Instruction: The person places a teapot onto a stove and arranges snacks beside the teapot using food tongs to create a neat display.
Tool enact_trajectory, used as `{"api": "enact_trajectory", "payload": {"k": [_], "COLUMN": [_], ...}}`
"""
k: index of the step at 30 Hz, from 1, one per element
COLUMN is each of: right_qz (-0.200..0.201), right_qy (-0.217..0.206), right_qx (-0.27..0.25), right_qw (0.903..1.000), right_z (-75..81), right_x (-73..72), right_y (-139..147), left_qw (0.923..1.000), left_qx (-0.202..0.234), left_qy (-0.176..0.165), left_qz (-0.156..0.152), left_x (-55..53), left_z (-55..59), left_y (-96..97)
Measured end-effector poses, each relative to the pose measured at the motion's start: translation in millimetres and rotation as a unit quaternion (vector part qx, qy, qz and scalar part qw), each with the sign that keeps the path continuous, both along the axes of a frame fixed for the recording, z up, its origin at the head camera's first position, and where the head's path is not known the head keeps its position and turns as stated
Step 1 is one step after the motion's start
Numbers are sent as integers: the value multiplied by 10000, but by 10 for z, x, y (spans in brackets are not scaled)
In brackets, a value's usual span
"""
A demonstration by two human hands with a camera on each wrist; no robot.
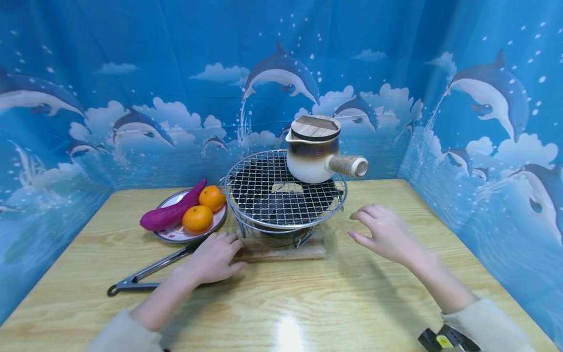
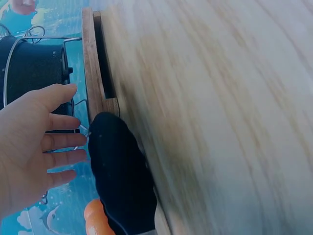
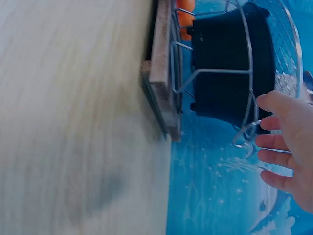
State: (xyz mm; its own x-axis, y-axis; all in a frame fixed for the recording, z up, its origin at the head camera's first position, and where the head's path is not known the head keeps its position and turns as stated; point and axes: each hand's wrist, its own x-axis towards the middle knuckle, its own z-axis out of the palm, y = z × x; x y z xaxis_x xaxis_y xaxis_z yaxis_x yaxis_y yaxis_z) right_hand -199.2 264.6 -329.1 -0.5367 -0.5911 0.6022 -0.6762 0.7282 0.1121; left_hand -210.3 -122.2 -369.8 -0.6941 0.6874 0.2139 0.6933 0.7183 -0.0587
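A black stove (image 1: 281,230) with a round wire grill (image 1: 259,188) stands on a wooden board (image 1: 303,251) in the middle of the table. A ceramic pot (image 1: 313,151) with a wooden lid and a side handle sits on the grill's far right. My left hand (image 1: 213,258) lies with straight fingers by the board's left corner, over the black tip (image 2: 122,176) of metal tongs (image 1: 149,271). My right hand (image 1: 382,233) hovers to the right of the stove, fingers spread and holding nothing. The right wrist view shows its fingers (image 3: 281,129) close to the stove's wire frame (image 3: 244,137).
A plate (image 1: 176,238) left of the stove holds a purple sweet potato (image 1: 171,214) and two oranges (image 1: 197,218). Blue dolphin-print curtains close off the wooden table (image 1: 281,303) on three sides. The table's near half is bare wood.
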Motion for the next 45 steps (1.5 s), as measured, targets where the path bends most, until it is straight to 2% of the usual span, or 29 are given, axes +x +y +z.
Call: {"api": "enact_trajectory", "payload": {"k": [2,5,10,17,24,31,35,45], "right_qz": [90,11,-164,-48,237,36,62,354], "right_qy": [-44,-180,-514,-1030,-1362,-1909,-1934,-1582], "right_qx": [102,245,568,929,971,1117,1191,1241], "right_qw": [9999,9995,9969,9903,9856,9752,9738,9789], "right_z": [-42,-86,-166,-328,-432,-504,-529,-580], "right_x": [-16,-19,-14,16,29,64,67,52], "right_y": [-38,-95,-184,-309,-468,-563,-586,-625], "left_qw": [9999,9997,9996,9992,9987,9963,9948,9918], "left_qx": [-45,-95,-148,-137,-55,47,83,160], "left_qy": [8,41,46,-150,-200,-538,-656,-851], "left_qz": [108,215,232,339,460,674,777,940], "left_x": [3,12,30,66,89,155,183,219], "left_z": [23,58,83,109,126,156,182,170], "left_y": [-22,-52,-117,-223,-351,-482,-543,-646]}}
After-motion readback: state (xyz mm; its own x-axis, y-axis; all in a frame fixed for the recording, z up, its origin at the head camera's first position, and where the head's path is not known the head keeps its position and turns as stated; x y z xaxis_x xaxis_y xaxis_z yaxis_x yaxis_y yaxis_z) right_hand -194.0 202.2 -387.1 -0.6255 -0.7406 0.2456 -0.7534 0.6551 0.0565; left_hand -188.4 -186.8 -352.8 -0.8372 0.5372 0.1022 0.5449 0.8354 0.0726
